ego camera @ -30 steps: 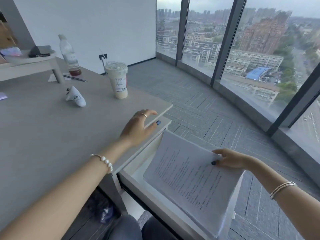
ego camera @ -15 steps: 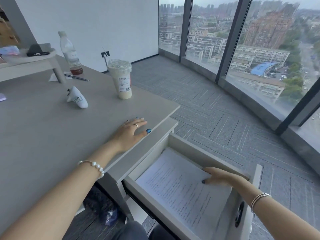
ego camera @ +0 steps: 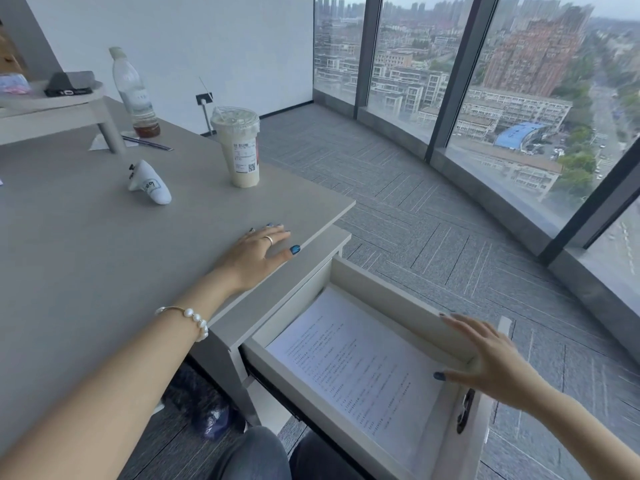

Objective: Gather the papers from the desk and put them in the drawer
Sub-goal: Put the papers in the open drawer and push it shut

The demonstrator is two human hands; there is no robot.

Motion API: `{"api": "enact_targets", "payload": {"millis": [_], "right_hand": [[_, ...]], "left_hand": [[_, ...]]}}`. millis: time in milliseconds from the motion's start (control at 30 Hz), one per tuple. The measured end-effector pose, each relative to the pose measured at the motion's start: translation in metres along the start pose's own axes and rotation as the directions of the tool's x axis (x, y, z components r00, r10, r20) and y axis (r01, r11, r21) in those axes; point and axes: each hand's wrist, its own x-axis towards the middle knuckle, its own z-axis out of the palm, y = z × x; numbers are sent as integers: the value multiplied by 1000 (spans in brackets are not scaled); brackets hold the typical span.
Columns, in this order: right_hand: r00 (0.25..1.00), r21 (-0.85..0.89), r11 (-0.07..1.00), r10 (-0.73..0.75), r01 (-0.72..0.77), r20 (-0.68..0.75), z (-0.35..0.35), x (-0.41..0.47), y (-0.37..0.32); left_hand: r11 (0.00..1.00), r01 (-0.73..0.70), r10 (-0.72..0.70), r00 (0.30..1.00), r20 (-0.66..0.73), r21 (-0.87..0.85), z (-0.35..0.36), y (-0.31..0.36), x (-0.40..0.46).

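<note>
— Our right hand (ego camera: 485,362) hovers with fingers spread, gripping nothing; the papers (ego camera: 353,368) lie flat just left of it in the open drawer (ego camera: 401,299).

— And our left hand (ego camera: 258,252)?

— Flat and open on the desk (ego camera: 86,254), a cup (ego camera: 240,147) beyond. We judge only shutting remains. Windows (ego camera: 485,81) curve ahead.

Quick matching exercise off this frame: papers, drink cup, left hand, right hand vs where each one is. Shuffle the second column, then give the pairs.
1. papers
2. drink cup
3. left hand
4. right hand

A. flat on the desk near its corner
B. over the open drawer's far wall
C. lying inside the drawer
D. upright on the desk, capped with a lid

Pairs: 1-C, 2-D, 3-A, 4-B
</note>
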Motion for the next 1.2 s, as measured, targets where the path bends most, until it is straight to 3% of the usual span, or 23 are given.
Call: {"api": "enact_targets", "payload": {"millis": [67,200,333,733,1033,1200], "right_hand": [[996,92,993,81,-79,-24,-5,-39,6],[963,280,923,237,-264,129,7,-84,5],[944,435,842,242,-319,223,20,-89,-6],[976,423,881,165,-212,145,42,-14,-71],[999,564,826,31,-15,-19,80,74,-136],[999,608,793,-39,42,-19,99,114,-165]], "left_hand": [[1000,7,-7,1000,7,2,0,1,-1],[1000,18,-18,1000,11,1,-1,2,-2],[1000,22,-22,1000,13,3,-2,3,-2],[1000,13,-13,1000,9,14,-3,5,-2],[999,2,-1,1000,-21,32,0,1,1],[999,7,-7,1000,-5,50,0,0,0]]}}
